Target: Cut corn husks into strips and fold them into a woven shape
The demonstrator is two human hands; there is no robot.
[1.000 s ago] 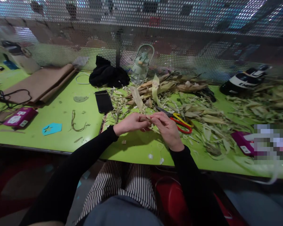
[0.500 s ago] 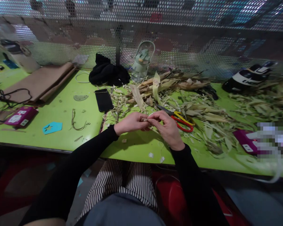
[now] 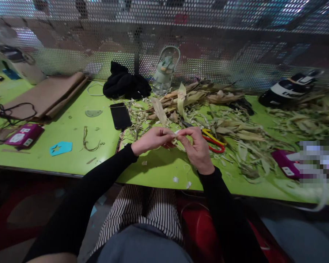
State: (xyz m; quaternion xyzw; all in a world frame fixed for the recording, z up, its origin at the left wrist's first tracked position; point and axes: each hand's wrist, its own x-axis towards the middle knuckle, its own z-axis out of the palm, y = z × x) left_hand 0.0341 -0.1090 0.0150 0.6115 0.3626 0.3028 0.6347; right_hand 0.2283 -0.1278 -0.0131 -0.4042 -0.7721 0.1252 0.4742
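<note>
My left hand (image 3: 151, 140) and my right hand (image 3: 195, 148) meet fingertip to fingertip above the green table (image 3: 71, 131), both pinched on a small pale strip of corn husk (image 3: 176, 133). A heap of dried corn husks (image 3: 200, 100) lies just beyond my hands. Scissors with red and yellow handles (image 3: 212, 140) rest on the table right behind my right hand. A black phone (image 3: 120, 115) lies flat to the left of my left hand.
A black cloth (image 3: 126, 86) and a clear water bottle (image 3: 164, 71) stand by the perforated metal screen. Brown paper (image 3: 44, 95), a magenta power strip (image 3: 23, 135) and a blue paper shape (image 3: 60, 148) lie left. More husks (image 3: 304, 117) and another magenta box (image 3: 286, 164) lie right.
Both hands have lifted slightly and moved a little away from me, still pinching the husk strip between them; the fingers have shifted along it.
</note>
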